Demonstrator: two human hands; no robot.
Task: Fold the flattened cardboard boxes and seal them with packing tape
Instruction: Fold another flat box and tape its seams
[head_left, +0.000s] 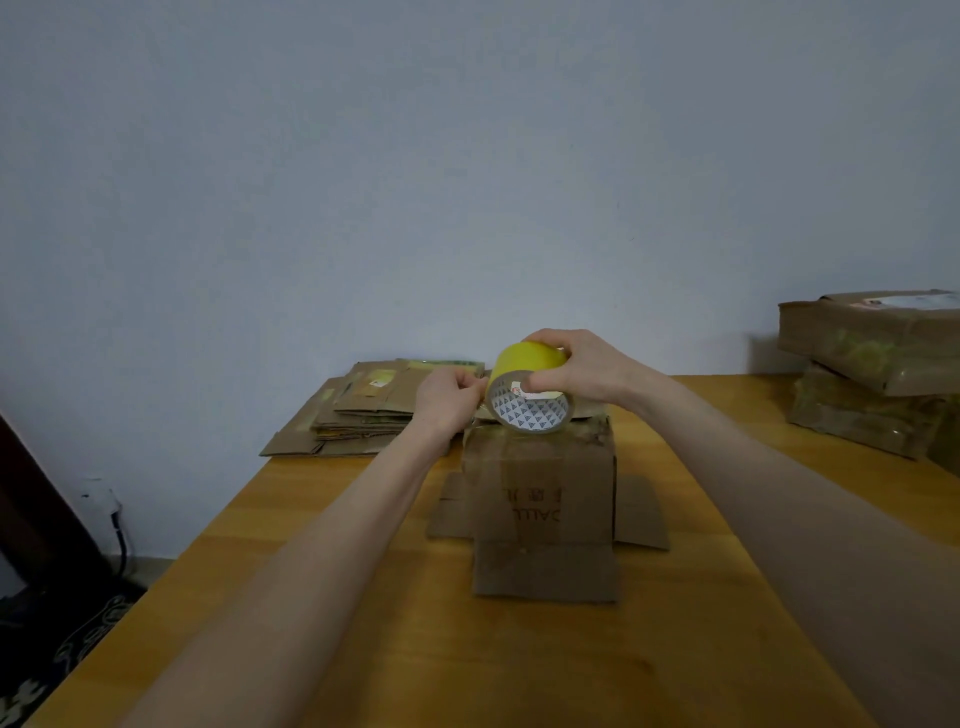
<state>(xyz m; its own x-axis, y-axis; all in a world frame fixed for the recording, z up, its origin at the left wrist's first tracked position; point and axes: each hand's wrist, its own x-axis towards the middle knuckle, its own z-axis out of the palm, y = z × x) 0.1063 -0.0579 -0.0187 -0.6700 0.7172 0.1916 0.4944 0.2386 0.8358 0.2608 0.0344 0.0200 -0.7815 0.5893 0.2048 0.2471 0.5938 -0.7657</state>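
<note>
The box (540, 488) stood on the table (363, 597), lower flaps splayed. At its top the right hand (582, 369) gripped the roll (524, 389); the left hand (447, 405) pinched its free end. Best pull taut, then press along the seam. Flats (363, 410) lay behind.

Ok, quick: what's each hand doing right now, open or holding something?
Left hand: fingers pinch the loose tape end at the roll's edge.
Right hand: grips the yellow tape roll over the cardboard box.
</note>
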